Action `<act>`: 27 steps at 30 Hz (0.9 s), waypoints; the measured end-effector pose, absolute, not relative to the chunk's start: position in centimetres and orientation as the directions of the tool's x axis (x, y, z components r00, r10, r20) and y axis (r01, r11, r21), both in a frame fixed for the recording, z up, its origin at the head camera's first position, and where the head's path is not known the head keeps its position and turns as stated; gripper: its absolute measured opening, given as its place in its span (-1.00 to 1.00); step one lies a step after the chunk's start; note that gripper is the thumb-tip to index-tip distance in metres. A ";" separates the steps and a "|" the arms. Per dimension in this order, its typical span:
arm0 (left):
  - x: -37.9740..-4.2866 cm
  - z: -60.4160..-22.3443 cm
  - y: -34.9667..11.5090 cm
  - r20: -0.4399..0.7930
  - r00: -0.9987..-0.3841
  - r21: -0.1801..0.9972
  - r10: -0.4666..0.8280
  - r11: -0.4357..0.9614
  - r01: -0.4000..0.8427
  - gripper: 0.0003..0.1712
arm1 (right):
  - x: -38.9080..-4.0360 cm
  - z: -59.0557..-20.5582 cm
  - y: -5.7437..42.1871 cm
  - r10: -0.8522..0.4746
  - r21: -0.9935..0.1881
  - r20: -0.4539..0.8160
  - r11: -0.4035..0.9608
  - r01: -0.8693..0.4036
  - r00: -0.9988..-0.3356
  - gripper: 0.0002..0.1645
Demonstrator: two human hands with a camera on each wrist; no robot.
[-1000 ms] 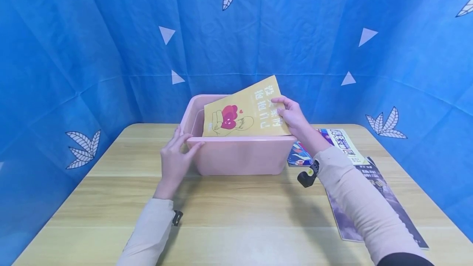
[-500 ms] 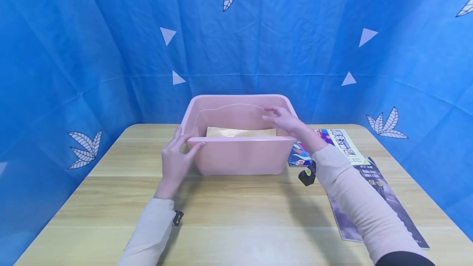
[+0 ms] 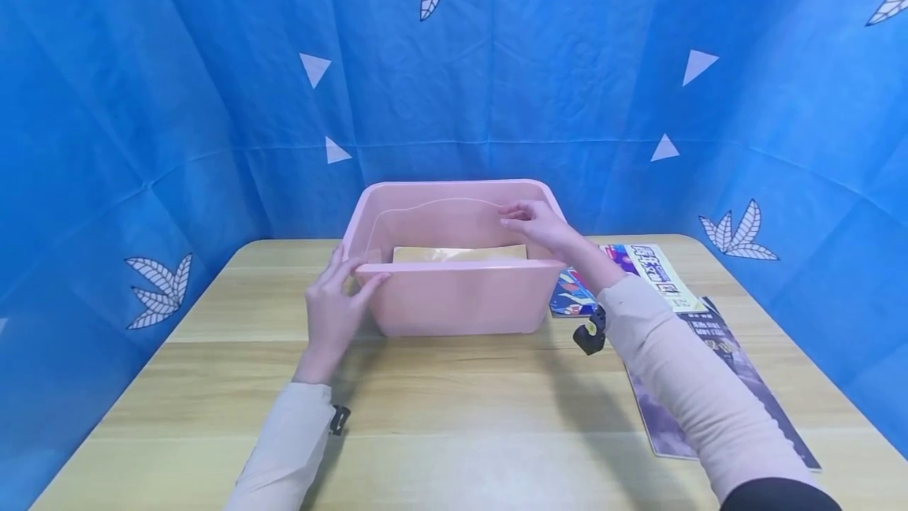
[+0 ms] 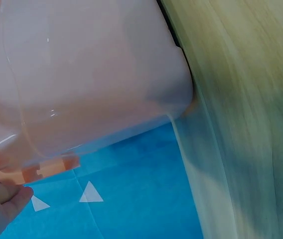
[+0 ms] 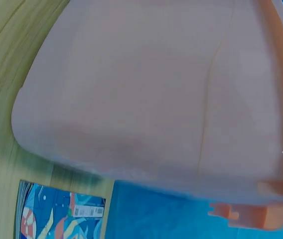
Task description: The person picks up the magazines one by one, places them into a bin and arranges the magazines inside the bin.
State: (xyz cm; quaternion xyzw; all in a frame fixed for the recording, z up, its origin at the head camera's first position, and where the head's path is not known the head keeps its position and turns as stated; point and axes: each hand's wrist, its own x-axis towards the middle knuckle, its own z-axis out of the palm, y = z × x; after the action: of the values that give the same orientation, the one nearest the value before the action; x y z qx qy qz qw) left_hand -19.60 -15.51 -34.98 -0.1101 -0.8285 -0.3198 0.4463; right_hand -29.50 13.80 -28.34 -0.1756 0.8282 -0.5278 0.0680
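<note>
A pink plastic storage bin (image 3: 461,298) stands on the table. My left hand (image 3: 335,310) grips its left front corner, thumb along the front rim and fingers at the side. In the left wrist view, the fingers (image 4: 12,196) of that hand are curled at the bin's handle (image 4: 42,169). Low inside the bin lies a yellow book (image 3: 459,254), mostly hidden by the front wall. My right hand (image 3: 542,225) reaches over the right rim into the bin, fingers relaxed and holding nothing; the right wrist view shows the bin's outer wall (image 5: 121,89).
Right of the bin lie colourful magazines (image 3: 656,274), partly behind the right forearm. A dark purple magazine (image 3: 670,424) lies nearer, under the right sleeve (image 3: 688,373). The wooden table (image 3: 454,408) is backed by a blue patterned curtain (image 3: 567,85).
The yellow book has left my right hand and dropped down into the bin. The right fingers have since drawn slightly closer together. The left hand keeps its place on the corner.
</note>
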 end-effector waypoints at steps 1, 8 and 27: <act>-19.6 -35.0 -15.5 0.809 -0.578 0.431 -0.104 0.773 0.465 -0.57 | -29.4 -28.3 13.9 -0.359 -0.890 0.081 0.393 -0.229 -0.930 -0.61; -19.5 -35.0 -15.5 0.801 -0.589 0.438 -0.104 0.773 0.459 -0.57 | -29.0 -27.9 15.0 -0.337 -0.812 0.180 0.480 -0.333 -0.924 -0.64; -19.6 -35.1 -15.5 0.815 -0.571 0.427 -0.096 0.766 0.481 -0.56 | -29.3 -29.5 19.1 -0.184 -0.651 0.471 0.587 -0.481 -0.863 -0.66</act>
State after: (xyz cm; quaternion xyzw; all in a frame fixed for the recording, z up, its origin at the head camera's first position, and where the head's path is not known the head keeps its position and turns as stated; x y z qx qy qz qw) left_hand -19.56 -15.49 -35.06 -0.1165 -0.8259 -0.3216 0.4483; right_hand -29.27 19.14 -29.46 -0.1907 0.8725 -0.4123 -0.1798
